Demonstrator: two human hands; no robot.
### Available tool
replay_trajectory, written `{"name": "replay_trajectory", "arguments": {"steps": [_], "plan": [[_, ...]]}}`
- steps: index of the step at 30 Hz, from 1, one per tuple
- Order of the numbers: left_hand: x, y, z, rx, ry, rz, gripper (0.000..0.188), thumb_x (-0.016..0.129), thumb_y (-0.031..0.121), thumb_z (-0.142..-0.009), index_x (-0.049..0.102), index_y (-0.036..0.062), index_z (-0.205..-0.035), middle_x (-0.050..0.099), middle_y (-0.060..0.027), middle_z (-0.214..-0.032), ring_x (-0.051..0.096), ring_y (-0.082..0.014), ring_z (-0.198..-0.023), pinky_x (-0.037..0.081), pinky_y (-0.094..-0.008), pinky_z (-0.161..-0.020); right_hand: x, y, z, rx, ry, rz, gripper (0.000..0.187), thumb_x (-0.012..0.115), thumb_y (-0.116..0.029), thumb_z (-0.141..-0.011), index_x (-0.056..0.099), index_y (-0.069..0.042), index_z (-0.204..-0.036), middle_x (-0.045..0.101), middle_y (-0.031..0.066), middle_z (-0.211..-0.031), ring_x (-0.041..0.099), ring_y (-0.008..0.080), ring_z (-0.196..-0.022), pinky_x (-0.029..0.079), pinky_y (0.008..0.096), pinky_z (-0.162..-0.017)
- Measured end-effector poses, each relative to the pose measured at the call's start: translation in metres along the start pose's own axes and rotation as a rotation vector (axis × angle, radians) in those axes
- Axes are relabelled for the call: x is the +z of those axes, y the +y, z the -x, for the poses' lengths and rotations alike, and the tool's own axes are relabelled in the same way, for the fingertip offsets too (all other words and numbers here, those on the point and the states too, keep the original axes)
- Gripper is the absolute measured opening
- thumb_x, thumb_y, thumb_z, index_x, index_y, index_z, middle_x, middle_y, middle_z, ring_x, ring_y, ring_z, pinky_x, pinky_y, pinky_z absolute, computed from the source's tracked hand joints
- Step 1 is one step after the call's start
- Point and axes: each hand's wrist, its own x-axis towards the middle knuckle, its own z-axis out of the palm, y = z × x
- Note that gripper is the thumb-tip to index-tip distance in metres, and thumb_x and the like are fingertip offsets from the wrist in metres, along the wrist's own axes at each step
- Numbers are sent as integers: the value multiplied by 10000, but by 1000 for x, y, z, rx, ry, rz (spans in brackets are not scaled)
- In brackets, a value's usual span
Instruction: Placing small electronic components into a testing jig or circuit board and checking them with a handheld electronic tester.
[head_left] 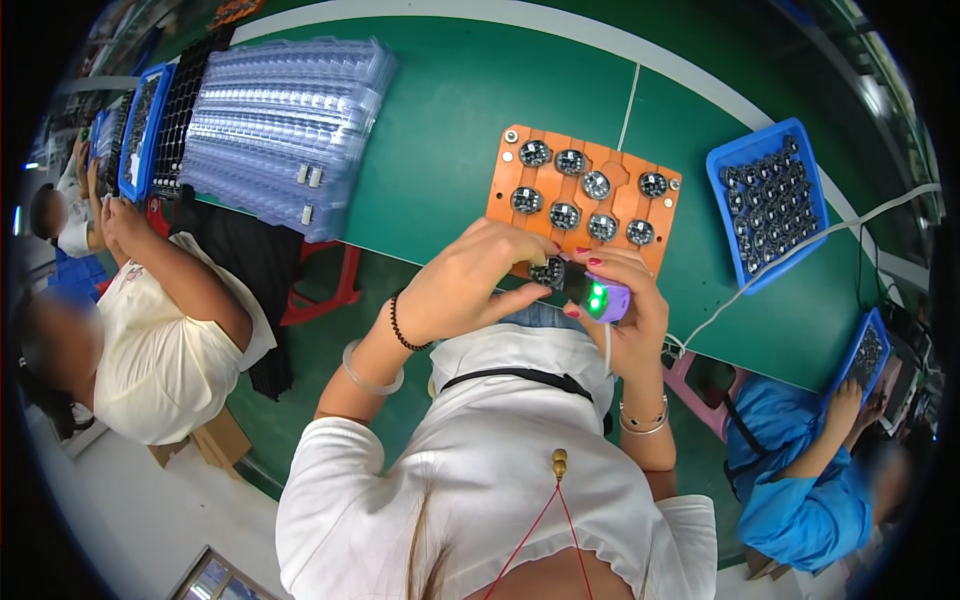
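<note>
I see the left hand (470, 280) pinching a small round black part (547, 271) at the near edge of the orange jig (545, 195). Just right of it, my right hand (625, 300) grips a purple scanner (606, 298) glowing green. Beyond the fingers, eight parts already sit in the jig. Further right, a blue bin (722, 165) holds many more, so I judge plenty remains.

surface: long green workbench (450, 110), white edge stripe | floor: pale grey (130, 510) | seating: red stool (325, 285), pink stool (690, 375)
</note>
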Motion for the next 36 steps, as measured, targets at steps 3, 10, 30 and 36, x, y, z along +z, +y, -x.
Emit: {"name": "replay_trajectory", "arguments": {"steps": [3,10,30,36], "plan": [[0,4,-1,18,19,-39,353,716,90,-724,502,73,-1004,622,-46,-966,588,-221,-845,426,-339,-794,-3,1,1,26,13,-51,441,773,-84,-686,526,-7,-1043,613,159,-1056,570,254,-1006,463,339,-858],[-9,-17,9,-139,-28,-378,327,705,133,-707,545,97,-990,624,13,-863,527,-176,-886,361,-318,-763,-17,6,12,153,272,-298,487,761,-88,-705,482,-9,-1096,593,166,-1088,561,235,-1026,465,336,-880],[17,11,-19,57,-33,-215,396,761,166,-667,534,97,-984,604,-3,-946,511,-206,-949,347,-333,-813,-26,5,10,37,-21,48,447,784,-57,-652,564,-16,-1038,626,136,-1033,565,245,-998,457,332,-846],[19,-2,-15,-3,-64,-213,359,731,124,-700,535,93,-999,594,-21,-964,523,-213,-937,370,-327,-806,-29,3,20,246,375,-255,517,786,-229,-695,512,-17,-1079,594,160,-1054,568,257,-1021,442,374,-910]]}}
